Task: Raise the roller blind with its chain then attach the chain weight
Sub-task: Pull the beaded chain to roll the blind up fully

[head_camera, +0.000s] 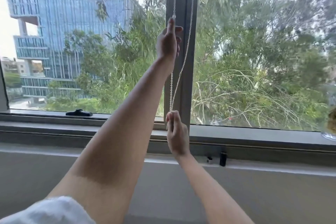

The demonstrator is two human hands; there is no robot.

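Note:
A white bead chain (187,49) hangs in a loop in front of the grey window mullion (181,82). My left hand (168,42) is raised high and pinches the left strand of the chain near a clear bead. Lower down, my right hand (177,134) grips the bottom of the chain loop just above the sill. The right strand runs slack between the two hands. The blind itself is out of view above the top edge, and the glass is uncovered. No chain weight can be picked out.
A grey window sill (72,129) runs across the view. A black window handle (79,113) lies on the frame at the left. Two small dark fittings (222,159) stand on the lower ledge at the right. A glass object (330,129) sits at the far right edge.

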